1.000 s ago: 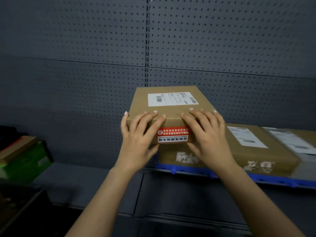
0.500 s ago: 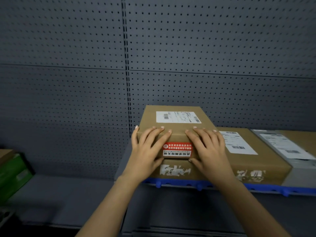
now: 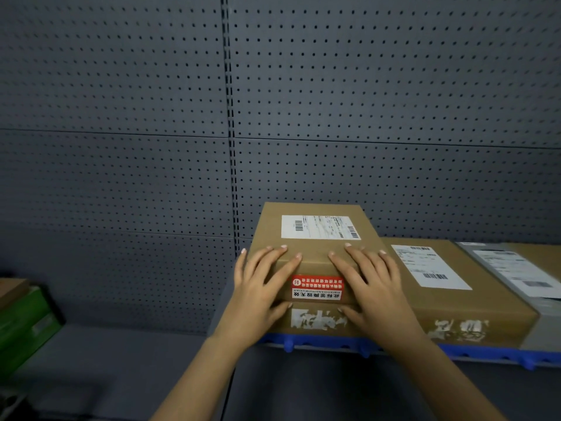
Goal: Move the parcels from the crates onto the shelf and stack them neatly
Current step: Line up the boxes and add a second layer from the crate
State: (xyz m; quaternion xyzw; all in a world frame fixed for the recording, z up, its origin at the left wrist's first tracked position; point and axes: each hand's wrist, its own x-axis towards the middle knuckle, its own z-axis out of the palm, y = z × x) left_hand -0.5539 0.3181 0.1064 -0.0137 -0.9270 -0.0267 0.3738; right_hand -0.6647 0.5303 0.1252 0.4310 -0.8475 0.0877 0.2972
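The top parcel (image 3: 312, 247) lies directly in front of both hands, on the lower parcel (image 3: 449, 287) that sits at the left end of the shelf (image 3: 485, 354). Its long axis runs from the front edge of the shelf toward the perforated back panel (image 3: 364, 101), so its short face with the red sticker (image 3: 317, 287) points at the person and its far end with the white shipping label (image 3: 318, 227) points at the panel.

The left hand (image 3: 258, 293) and the right hand (image 3: 370, 287) are both open and spread flat. The fingers lie over the near top edge of the top parcel and the palms press on its front face, one on each side of the sticker. Neither hand closes around it. Both are about equally near, the left at the near left corner and the right at the near right corner.

The near face of the top parcel seems almost level with the near face of the lower parcel, and its left side seems to follow the left side below. I judge that the placing is nearly finished, and a small push toward the panel would square the stack. To the right on the same shelf lies a grey parcel (image 3: 516, 271), beside the lower one. A green box (image 3: 27, 320) stands far left on a lower surface.
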